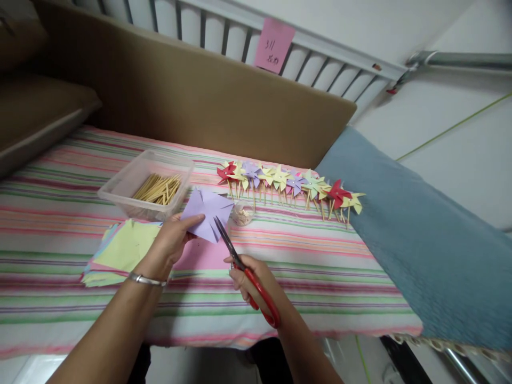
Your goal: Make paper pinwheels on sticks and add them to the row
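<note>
Purple paper (207, 209) juts forward from the pinching left hand (175, 237); the right hand (252, 274) grips scissors (231, 247).

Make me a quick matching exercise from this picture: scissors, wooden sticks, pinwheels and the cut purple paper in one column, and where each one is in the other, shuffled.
Things:
1. Scissors
2. Wooden sticks
3. Pinwheels
4. Cut purple paper

Places:
A. Inside the clear plastic box
B. Held in the left hand
C. Held in the right hand
D. In a row on the striped cloth, in front of the cardboard

Right pairs: 1-C, 2-A, 3-D, 4-B.
</note>
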Demonstrator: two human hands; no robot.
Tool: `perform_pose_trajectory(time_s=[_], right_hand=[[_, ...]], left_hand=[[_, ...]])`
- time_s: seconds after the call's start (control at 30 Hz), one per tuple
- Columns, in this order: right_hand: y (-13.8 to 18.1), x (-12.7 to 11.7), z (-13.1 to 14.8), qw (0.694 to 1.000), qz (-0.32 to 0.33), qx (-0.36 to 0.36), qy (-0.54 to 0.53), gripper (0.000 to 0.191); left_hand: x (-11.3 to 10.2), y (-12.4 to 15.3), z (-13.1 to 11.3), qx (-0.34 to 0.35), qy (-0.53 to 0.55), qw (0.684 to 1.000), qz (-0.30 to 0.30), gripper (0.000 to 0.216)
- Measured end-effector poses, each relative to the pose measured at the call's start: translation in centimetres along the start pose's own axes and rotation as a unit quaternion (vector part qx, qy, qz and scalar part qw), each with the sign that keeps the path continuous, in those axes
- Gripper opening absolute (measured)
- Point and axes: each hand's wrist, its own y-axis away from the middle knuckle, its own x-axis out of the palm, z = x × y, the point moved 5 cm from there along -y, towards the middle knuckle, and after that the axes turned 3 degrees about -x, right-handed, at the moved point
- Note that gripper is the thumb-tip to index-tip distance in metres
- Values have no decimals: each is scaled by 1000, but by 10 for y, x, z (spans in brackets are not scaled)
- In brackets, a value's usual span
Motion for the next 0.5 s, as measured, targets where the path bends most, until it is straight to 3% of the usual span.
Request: perform_pose_trajectory(time_s=[0.5], right_hand=[[4,6,5,999,8,28,27,30]], left_hand=[[0,-1,-3,7,52,999,7,17]])
